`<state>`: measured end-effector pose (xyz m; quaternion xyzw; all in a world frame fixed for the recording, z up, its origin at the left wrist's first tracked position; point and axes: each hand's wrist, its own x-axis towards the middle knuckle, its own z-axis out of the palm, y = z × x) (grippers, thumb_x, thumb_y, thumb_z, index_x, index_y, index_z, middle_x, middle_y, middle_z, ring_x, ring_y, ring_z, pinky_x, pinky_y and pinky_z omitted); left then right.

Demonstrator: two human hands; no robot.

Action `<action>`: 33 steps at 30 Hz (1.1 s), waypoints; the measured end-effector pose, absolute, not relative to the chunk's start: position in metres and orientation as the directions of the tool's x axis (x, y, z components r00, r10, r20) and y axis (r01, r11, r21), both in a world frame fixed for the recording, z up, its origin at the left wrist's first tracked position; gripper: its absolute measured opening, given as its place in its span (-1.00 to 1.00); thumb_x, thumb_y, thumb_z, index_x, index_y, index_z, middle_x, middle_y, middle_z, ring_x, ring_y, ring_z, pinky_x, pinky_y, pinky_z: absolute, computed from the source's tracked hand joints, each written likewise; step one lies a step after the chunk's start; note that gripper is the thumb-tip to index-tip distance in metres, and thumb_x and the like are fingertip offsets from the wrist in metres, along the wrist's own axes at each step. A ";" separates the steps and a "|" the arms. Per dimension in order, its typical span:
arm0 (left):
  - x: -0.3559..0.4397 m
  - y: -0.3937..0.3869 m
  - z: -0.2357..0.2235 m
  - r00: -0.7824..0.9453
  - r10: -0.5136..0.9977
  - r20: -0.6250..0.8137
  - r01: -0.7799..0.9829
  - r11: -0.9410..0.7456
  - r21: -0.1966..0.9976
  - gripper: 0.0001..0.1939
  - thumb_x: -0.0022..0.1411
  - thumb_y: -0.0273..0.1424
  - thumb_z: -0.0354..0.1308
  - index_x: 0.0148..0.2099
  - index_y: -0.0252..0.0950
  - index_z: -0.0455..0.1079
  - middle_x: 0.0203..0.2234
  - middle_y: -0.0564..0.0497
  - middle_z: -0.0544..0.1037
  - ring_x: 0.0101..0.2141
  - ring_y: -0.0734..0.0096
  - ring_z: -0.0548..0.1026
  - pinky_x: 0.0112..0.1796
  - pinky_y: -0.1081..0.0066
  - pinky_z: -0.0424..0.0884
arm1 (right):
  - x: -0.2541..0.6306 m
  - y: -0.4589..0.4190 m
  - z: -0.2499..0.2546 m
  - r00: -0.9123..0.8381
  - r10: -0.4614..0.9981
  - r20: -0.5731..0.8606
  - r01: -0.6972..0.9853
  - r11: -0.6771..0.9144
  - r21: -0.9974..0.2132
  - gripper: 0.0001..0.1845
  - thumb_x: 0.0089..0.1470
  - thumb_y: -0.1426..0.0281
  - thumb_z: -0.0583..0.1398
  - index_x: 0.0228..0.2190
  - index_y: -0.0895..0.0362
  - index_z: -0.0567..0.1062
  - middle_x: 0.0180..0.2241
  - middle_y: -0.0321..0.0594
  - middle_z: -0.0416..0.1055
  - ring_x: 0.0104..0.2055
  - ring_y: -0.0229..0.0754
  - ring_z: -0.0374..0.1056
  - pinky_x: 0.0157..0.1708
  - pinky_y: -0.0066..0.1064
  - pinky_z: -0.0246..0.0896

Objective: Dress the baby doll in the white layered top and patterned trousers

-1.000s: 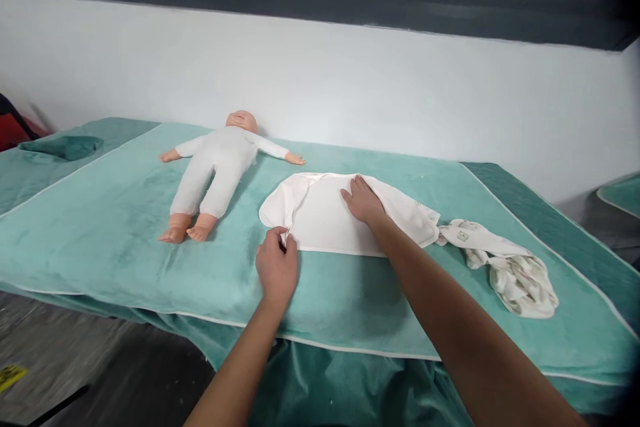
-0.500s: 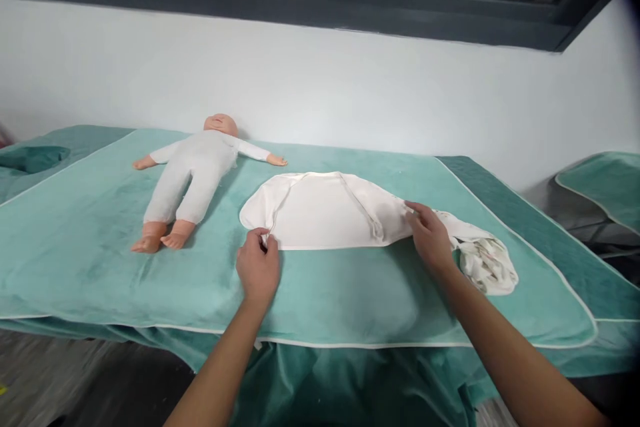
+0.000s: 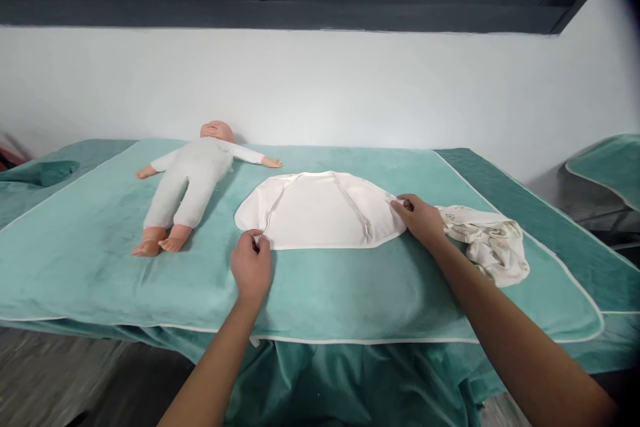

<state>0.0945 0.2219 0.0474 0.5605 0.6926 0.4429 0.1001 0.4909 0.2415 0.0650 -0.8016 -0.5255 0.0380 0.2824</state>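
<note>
A white cloth [image 3: 317, 210] with a rounded far edge and two slanting seams lies spread flat on the green bed cover. My left hand [image 3: 253, 263] pinches its near edge at the left, beside the lower end of one seam. At the right end, my right hand [image 3: 417, 217] has thumb and fingers closed on the cloth's edge, near a small printed mark. Just beyond my right wrist lies a crumpled white printed cloth [image 3: 493, 243]. A baby doll [image 3: 193, 177] in a white suit lies on its back to the left, arms spread and feet toward me.
The green cover [image 3: 350, 300] with white piping hangs over the bed's front edge. Behind the bed runs a white wall [image 3: 320, 87] below a dark window frame [image 3: 320, 10] with bars. Another green-covered surface [image 3: 607, 167] stands at the far right.
The white cloth's right end now lies flatter and smoother. My right hand has shifted slightly left and up, holding the edge. The crumpled cloth sits a little farther right. The view has tilted slightly.
</note>
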 end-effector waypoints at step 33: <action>0.095 0.224 0.046 -0.332 0.863 0.380 0.734 -0.017 0.679 -0.85 0.24 -0.35 0.04 -0.21 -0.24 0.41 -0.50 0.09 0.40 -0.47 0.42 0.32 -0.39 0.44 0.13 | 0.437 0.282 0.061 0.015 0.920 0.391 0.939 0.121 -0.322 -0.46 0.28 0.26 -0.03 0.16 0.24 0.40 0.25 -0.05 0.30 0.31 -0.05 0.17 0.31 -0.23 0.03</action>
